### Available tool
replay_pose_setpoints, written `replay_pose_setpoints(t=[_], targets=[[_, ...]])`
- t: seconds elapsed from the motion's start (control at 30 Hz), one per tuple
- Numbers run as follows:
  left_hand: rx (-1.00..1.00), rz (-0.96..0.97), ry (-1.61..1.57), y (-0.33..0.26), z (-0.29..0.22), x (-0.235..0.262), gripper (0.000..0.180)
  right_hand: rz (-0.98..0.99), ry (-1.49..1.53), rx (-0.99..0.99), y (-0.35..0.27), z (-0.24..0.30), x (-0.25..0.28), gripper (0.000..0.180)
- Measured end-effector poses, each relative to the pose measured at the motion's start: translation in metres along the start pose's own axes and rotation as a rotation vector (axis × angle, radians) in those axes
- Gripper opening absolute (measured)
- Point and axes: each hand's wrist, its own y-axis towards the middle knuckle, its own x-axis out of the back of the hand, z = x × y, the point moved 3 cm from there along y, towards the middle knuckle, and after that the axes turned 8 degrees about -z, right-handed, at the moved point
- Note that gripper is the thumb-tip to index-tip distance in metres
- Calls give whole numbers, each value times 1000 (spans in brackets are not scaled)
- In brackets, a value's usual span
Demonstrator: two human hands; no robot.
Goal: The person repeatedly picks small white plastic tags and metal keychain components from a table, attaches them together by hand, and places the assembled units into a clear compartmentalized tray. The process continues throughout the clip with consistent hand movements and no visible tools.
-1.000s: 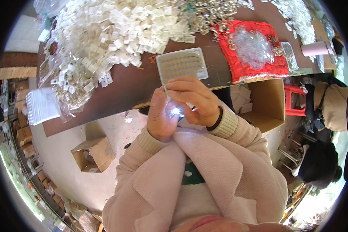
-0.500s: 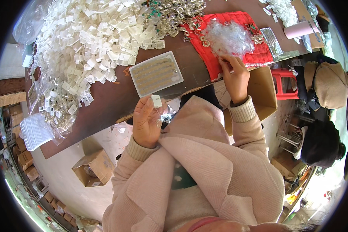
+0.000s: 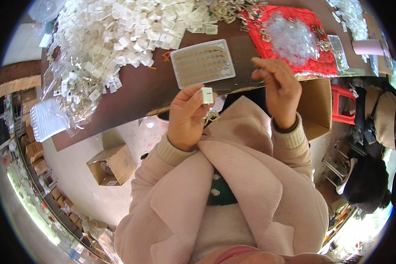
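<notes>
My left hand (image 3: 185,115) pinches a small white square plastic piece (image 3: 207,95) with a dark mark on its face. Below it, among the fingers, hangs a shiny metal trinket (image 3: 211,117) with loops, its exact kind unclear. My right hand (image 3: 282,90) hovers at the near edge of the red quilted cloth (image 3: 256,33), fingers curled toward the thumb; whatever lies between the fingertips is too small to make out. On that cloth is a heap of clear plastic bits (image 3: 290,38). A white tray (image 3: 175,66) with rows of small round pieces lies beyond my left hand.
A large pile of white plastic pieces (image 3: 132,33) covers the table's left side, with metal trinkets (image 3: 229,12) beside it. Stacked white trays (image 3: 50,119) stand at the left edge. A pink cylinder (image 3: 367,47) is far right. Cardboard boxes (image 3: 114,165) and a red stool (image 3: 343,103) stand below.
My right hand has come away from the clear plastic heap toward me. My left hand still grips the white piece, now held a little higher. The view has shifted.
</notes>
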Motion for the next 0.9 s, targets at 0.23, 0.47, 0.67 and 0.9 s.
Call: replay_pose_setpoints(t=[0.23, 0.47, 0.67, 0.9], targets=[[-115, -44, 57, -8, -12, -3, 23, 248, 234, 152, -8, 45, -53, 31], [-164, -106, 99, -7, -15, 1, 22, 135, 66, 168, -12, 54, -62, 27], [-193, -70, 125, -10, -22, 1, 21, 185, -65, 517, -13, 60, -66, 41], [-332, -100, 284, -15, -27, -5, 19, 243, -157, 777, -15, 71, -70, 41]])
